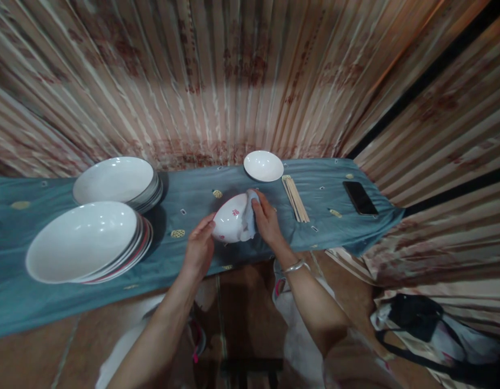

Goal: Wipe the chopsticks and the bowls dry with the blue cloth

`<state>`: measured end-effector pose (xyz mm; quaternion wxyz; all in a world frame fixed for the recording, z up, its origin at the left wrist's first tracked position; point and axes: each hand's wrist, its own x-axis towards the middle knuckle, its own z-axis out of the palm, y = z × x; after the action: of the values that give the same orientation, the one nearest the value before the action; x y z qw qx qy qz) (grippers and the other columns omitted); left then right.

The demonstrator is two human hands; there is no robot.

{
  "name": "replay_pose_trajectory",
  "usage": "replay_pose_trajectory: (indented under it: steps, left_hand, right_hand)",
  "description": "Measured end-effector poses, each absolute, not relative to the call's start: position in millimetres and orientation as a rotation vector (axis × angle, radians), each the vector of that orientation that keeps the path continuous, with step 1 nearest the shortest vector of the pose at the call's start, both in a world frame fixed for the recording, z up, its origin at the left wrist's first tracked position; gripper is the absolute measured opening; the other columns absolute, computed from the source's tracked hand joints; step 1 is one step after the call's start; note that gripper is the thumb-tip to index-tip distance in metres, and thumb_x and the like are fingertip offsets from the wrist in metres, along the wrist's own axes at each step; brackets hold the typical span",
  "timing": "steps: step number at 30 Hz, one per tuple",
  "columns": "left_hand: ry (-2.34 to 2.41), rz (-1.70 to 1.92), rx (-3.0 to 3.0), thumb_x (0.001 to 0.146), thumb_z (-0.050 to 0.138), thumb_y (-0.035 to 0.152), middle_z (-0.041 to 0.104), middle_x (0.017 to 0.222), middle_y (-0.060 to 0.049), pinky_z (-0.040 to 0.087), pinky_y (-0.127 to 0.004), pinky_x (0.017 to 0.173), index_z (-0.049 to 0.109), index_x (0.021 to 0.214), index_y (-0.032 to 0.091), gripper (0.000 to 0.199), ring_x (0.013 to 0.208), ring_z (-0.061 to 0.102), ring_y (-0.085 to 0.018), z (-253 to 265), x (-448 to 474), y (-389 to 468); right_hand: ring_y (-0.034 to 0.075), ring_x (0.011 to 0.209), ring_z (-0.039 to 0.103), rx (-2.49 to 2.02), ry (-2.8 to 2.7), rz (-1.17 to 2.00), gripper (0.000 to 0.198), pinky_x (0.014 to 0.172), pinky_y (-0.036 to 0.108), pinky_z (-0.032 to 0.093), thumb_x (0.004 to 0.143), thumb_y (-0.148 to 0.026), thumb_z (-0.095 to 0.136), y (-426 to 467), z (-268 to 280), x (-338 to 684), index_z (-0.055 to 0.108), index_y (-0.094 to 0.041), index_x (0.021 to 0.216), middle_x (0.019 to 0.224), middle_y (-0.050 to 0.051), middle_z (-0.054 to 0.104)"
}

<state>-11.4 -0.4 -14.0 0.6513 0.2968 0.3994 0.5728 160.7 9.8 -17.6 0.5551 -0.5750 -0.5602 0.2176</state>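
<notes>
Tilted on its side over the front of the table is a white bowl [228, 220] with small red marks on its outside. My left hand [201, 240] grips its rim at the left, thumb on top. A light blue-grey cloth [250, 215] is pressed against the bowl's right side by my right hand [267, 217], whose fingers are closed on it. Behind, another white bowl [264, 165] stands upright. Just right of my right hand lies a bundle of wooden chopsticks [295, 200].
Two stacks of large white dishes, a back stack [114, 181] and a front stack [83, 240], stand at the left. A black phone [360, 198] lies on the right of the cloth-covered table [185, 189]. Pleated curtains [233, 81] hang behind. A bag [420, 319] sits lower right.
</notes>
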Motion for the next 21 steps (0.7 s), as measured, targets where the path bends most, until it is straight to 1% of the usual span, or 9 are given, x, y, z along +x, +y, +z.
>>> replay_pose_trajectory:
  steps: [4, 7, 10, 14, 18, 21]
  left_hand:
    - [0.946, 1.258, 0.698, 0.059, 0.081, 0.044, 0.073, 0.083, -0.006, 0.044, -0.033, 0.085, 0.070, 0.088, 0.014, 0.043, 0.088, 0.065, -0.023, -14, -13, -3]
    - [0.966, 1.234, 0.692, 0.059, 0.082, 0.045, 0.072, 0.083, -0.005, 0.044, -0.031, 0.082, 0.069, 0.089, 0.013, 0.045, 0.083, 0.064, -0.020, -14, -11, -6]
    - [0.962, 1.239, 0.672, 0.058, 0.083, 0.045, 0.070, 0.078, -0.002, 0.044, -0.028, 0.076, 0.069, 0.088, 0.014, 0.045, 0.074, 0.061, -0.016, -13, -9, -7]
    - [0.939, 1.261, 0.666, 0.055, 0.085, 0.044, 0.066, 0.068, 0.001, 0.043, -0.024, 0.064, 0.069, 0.082, 0.015, 0.043, 0.060, 0.054, -0.012, -9, -7, -8]
    - [0.917, 1.263, 0.708, 0.055, 0.085, 0.045, 0.065, 0.065, 0.002, 0.042, -0.023, 0.059, 0.070, 0.075, 0.016, 0.038, 0.059, 0.052, -0.011, -5, -7, -8]
    - [0.903, 1.247, 0.711, 0.055, 0.085, 0.045, 0.066, 0.065, 0.002, 0.043, -0.023, 0.059, 0.069, 0.073, 0.016, 0.037, 0.059, 0.053, -0.011, -3, -7, -8]
  right_hand:
    - [0.022, 0.126, 0.054, -1.344, -1.452, 0.434, 0.049, 0.111, 0.040, 0.040, 0.099, -0.044, 0.033, 5, -13, 155, 0.056, -0.016, 0.131, 0.133, 0.013, 0.060]
    - [0.024, 0.131, 0.050, -1.344, -1.567, 0.339, 0.048, 0.114, 0.044, 0.037, 0.100, -0.040, 0.031, -2, -8, 150, 0.053, -0.014, 0.134, 0.137, 0.015, 0.057]
    - [0.024, 0.138, 0.042, -1.357, -1.669, 0.249, 0.048, 0.115, 0.047, 0.034, 0.100, -0.036, 0.031, -10, -3, 145, 0.048, -0.016, 0.139, 0.143, 0.015, 0.050]
    - [0.026, 0.143, 0.033, -1.360, -1.792, 0.121, 0.048, 0.115, 0.049, 0.033, 0.099, -0.035, 0.033, -18, -1, 138, 0.045, -0.016, 0.142, 0.150, 0.015, 0.041]
    - [0.029, 0.146, 0.026, -1.329, -1.918, 0.000, 0.048, 0.116, 0.052, 0.029, 0.098, -0.033, 0.036, -23, -2, 131, 0.048, -0.014, 0.140, 0.151, 0.017, 0.040]
    - [0.028, 0.147, 0.023, -1.343, -1.981, -0.001, 0.047, 0.116, 0.053, 0.027, 0.098, -0.032, 0.036, -24, 0, 129, 0.048, -0.016, 0.140, 0.150, 0.016, 0.041]
